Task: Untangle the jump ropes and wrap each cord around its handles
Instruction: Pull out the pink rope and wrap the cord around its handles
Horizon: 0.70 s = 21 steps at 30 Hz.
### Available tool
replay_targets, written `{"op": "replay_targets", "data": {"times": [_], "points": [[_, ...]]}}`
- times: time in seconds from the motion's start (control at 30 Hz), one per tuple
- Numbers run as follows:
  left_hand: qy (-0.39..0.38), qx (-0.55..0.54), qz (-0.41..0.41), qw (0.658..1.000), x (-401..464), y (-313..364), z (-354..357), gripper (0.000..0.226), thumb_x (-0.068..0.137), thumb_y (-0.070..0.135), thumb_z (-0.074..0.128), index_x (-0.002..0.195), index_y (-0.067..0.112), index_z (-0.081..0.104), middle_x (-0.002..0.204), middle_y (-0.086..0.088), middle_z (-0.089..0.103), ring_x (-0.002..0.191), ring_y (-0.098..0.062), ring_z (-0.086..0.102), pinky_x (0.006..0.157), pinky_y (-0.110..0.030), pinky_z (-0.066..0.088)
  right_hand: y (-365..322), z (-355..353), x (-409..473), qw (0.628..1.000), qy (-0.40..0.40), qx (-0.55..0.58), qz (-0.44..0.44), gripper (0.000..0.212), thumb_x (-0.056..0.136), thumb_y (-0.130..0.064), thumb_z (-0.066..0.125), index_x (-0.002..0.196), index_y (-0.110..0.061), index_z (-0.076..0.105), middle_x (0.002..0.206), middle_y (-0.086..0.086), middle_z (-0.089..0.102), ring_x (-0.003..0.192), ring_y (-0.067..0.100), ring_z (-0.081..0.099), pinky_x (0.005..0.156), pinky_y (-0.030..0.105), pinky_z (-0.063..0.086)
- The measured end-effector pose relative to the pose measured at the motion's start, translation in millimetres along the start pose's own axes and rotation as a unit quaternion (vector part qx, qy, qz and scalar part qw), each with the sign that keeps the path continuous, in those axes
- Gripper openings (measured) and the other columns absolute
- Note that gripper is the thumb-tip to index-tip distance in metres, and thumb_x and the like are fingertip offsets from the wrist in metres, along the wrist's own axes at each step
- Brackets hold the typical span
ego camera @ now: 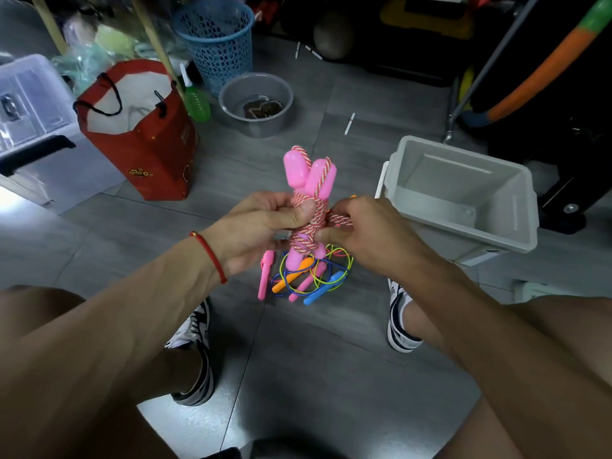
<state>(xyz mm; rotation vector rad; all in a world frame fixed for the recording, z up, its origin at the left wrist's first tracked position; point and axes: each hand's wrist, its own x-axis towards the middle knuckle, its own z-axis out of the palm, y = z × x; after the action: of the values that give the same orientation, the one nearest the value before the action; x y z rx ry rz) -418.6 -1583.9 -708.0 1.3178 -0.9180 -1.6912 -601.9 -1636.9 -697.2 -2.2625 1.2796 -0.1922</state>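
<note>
At the centre of the frame, above the floor [298, 376], the left hand [265, 226] clenches the pink handles [308, 175] side by side and upright, thumb pressed on the wound cord [306, 223], probably so the turns cannot slip. The right hand [361, 233] pinches the cord's loose end just right of the bundle, likely to tuck it in. Both forearms reach forward from the lower corners, wrists bent inward toward each other. Directly below the bundle, the tangle [308, 276] of thin ropes lies on the floor, not yet sorted.
</note>
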Motion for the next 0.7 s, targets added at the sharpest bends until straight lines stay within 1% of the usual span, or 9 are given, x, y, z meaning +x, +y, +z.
{"op": "replay_targets", "data": {"times": [0.1,0.17,0.2,0.27,0.37,0.5,0.57,0.63,0.7], "points": [[0.028,-0.028,-0.008,0.999,0,1,3,0.054,0.086,0.029,0.066,0.123,-0.010,0.056,0.105,-0.033,0.063,0.078,-0.039,0.064,0.075,-0.041,0.057,-8,-2,-5,0.996,-0.030,-0.061,-0.062,0.025,0.100,-0.026,0.049,0.084,-0.011,0.061,0.077,0.010,0.061,0.080,0.035,0.060,0.061,0.038,0.038],[0.046,-0.049,-0.011,0.998,0,-1,5,0.056,0.085,0.026,0.068,0.121,-0.015,0.055,0.101,-0.029,0.064,0.068,-0.035,0.062,0.068,-0.042,0.059,-10,-1,-9,0.989,-0.018,-0.103,-0.102,0.025,0.101,-0.016,0.042,0.092,-0.007,0.064,0.087,0.014,0.064,0.085,0.039,0.061,0.069,0.043,0.045],[0.056,-0.056,-0.010,0.997,1,-2,6,0.058,0.083,0.025,0.071,0.120,-0.016,0.054,0.099,-0.027,0.063,0.068,-0.034,0.063,0.066,-0.043,0.060,-10,0,-10,0.989,0.005,-0.099,-0.107,0.026,0.101,-0.016,0.042,0.092,-0.007,0.064,0.087,0.014,0.065,0.085,0.039,0.061,0.070,0.043,0.045],[0.074,-0.072,-0.007,0.995,1,-2,8,0.062,0.080,0.024,0.077,0.120,-0.017,0.054,0.101,-0.024,0.061,0.080,-0.034,0.063,0.069,-0.047,0.059,-10,3,-11,0.991,0.059,-0.068,-0.099,0.029,0.100,-0.023,0.045,0.086,-0.008,0.064,0.080,0.013,0.066,0.080,0.037,0.060,0.067,0.042,0.039],[0.094,-0.111,-0.001,0.989,-1,-1,15,0.063,0.083,0.019,0.074,0.126,-0.020,0.049,0.108,-0.024,0.058,0.094,-0.033,0.060,0.072,-0.042,0.059,-8,9,-11,0.986,0.116,-0.037,-0.112,0.028,0.096,-0.028,0.055,0.080,-0.010,0.068,0.071,0.010,0.066,0.071,0.032,0.057,0.064,0.041,0.035],[0.114,-0.161,-0.003,0.980,-3,1,23,0.051,0.092,0.008,0.065,0.127,-0.024,0.046,0.105,-0.026,0.053,0.067,-0.025,0.064,0.053,-0.030,0.055,-10,15,-14,0.976,0.176,0.007,-0.130,0.024,0.088,-0.026,0.064,0.069,-0.012,0.068,0.056,0.005,0.060,0.052,0.024,0.051,0.054,0.034,0.033],[0.123,-0.170,-0.003,0.978,-5,2,25,0.048,0.094,0.008,0.062,0.127,-0.023,0.047,0.101,-0.025,0.056,0.064,-0.023,0.064,0.050,-0.028,0.053,-11,16,-14,0.973,0.183,0.017,-0.139,0.022,0.086,-0.026,0.062,0.069,-0.013,0.068,0.056,0.003,0.060,0.052,0.021,0.050,0.055,0.033,0.035],[0.134,-0.162,0.003,0.978,-6,3,26,0.045,0.095,0.011,0.062,0.125,-0.021,0.049,0.097,-0.024,0.059,0.063,-0.023,0.066,0.051,-0.028,0.054,-14,17,-14,0.972,0.177,0.025,-0.150,0.022,0.086,-0.025,0.062,0.068,-0.013,0.066,0.055,0.002,0.057,0.052,0.021,0.049,0.054,0.031,0.031],[0.137,-0.139,0.016,0.981,-5,2,26,0.047,0.095,0.015,0.063,0.121,-0.022,0.049,0.102,-0.027,0.057,0.076,-0.029,0.064,0.065,-0.036,0.058,-15,17,-13,0.974,0.173,0.028,-0.141,0.022,0.085,-0.025,0.062,0.067,-0.012,0.065,0.053,0.003,0.056,0.050,0.021,0.046,0.053,0.030,0.027]]}}
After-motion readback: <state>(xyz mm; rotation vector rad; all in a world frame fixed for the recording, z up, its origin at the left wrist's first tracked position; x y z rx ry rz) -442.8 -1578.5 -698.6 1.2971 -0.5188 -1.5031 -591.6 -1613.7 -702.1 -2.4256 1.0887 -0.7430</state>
